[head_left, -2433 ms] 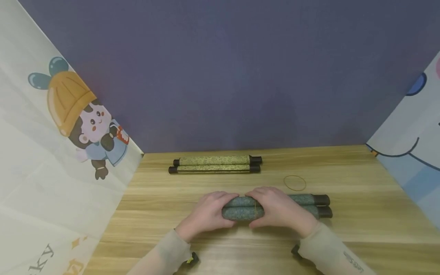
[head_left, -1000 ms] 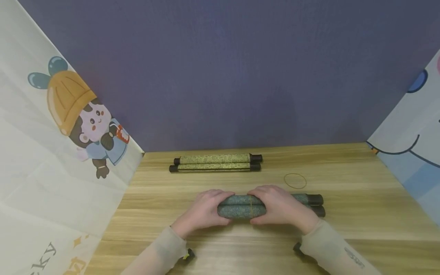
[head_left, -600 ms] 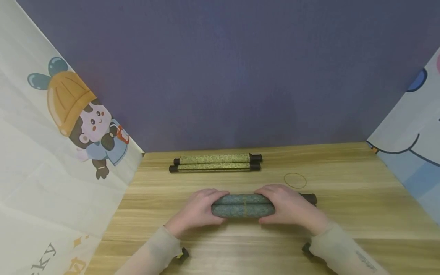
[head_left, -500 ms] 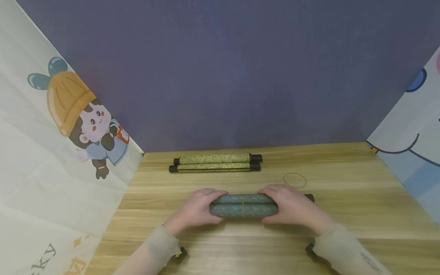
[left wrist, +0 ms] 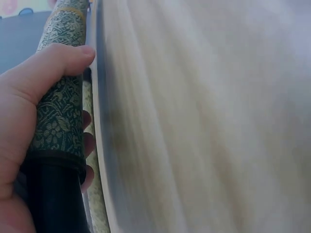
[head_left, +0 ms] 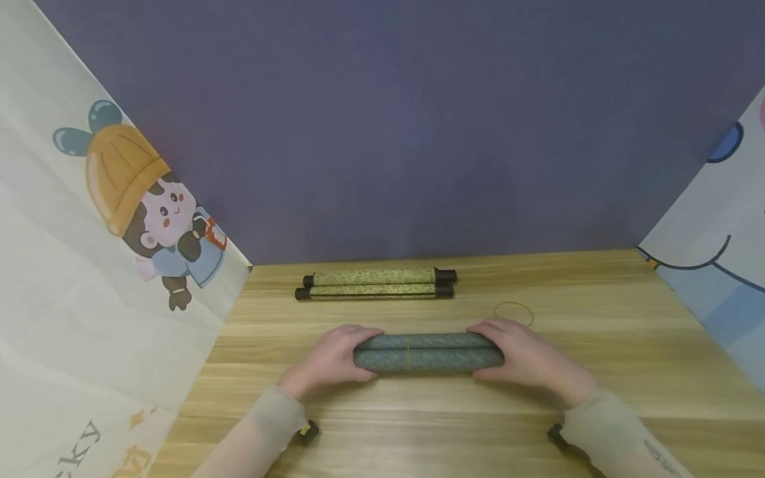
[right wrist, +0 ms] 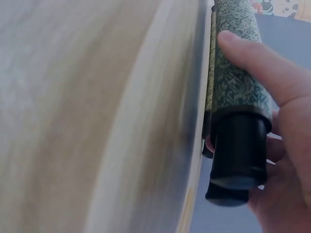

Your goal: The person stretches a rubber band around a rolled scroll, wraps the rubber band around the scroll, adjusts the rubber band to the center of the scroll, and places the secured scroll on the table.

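Observation:
A scroll (head_left: 445, 360) in blue-green patterned brocade, rolled from both ends into two parallel rolls, lies sideways between my hands. A thin yellowish rubber band (head_left: 408, 360) circles it left of its middle. My left hand (head_left: 331, 358) grips the left end, thumb on the near side and fingers on the far side. My right hand (head_left: 522, 352) holds the right end the same way. Black end knobs (right wrist: 239, 150) stick out past the brocade in the right wrist view. Another black knob (left wrist: 56, 194) shows beside the palm in the left wrist view; in the head view the hands cover them.
Behind, a yellow-green scroll (head_left: 373, 277) with black knobs lies on the wooden table (head_left: 418, 438) near the dark blue back panel (head_left: 382, 133). A loose rubber band (head_left: 512, 303) lies just beyond my right hand. Printed white sheets (head_left: 54, 265) flank the table.
My hands have moved apart to the scroll's two ends. The blue-green scroll and its band have shifted left, and its right knobs are now covered by my right hand in the head view.

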Demonstrator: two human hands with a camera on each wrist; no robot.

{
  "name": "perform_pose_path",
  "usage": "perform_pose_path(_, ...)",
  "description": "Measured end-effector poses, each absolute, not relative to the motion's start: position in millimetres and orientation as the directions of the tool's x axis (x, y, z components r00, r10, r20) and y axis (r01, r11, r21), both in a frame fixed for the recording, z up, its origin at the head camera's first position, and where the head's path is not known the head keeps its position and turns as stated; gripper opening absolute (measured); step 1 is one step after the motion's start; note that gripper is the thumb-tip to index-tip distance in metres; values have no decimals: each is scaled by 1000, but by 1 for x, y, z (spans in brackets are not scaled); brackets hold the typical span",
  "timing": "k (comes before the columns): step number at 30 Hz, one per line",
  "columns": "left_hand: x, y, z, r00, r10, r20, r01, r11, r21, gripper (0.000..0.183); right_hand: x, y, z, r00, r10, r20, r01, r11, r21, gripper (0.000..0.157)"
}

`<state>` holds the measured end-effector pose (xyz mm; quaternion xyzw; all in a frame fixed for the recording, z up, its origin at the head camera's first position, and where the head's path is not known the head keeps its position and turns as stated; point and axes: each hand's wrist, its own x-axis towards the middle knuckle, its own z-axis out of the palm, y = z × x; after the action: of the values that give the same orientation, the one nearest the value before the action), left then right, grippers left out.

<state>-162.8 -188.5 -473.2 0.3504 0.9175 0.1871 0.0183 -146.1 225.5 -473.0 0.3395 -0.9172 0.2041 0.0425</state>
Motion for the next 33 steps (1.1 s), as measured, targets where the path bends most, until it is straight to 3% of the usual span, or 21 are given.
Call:
perform_pose_path(29, -175, -209, -476, -813, 581, -38, 508, 740, 441, 88, -168, 230, -475, -810, -575, 112, -565, 718, -405, 90)
perform_pose_path(33, -174, -209, -475, -818, 573, -44, 500, 748, 437, 88, -173, 241, -467, -825, -550, 127, -547, 723, -422, 83)
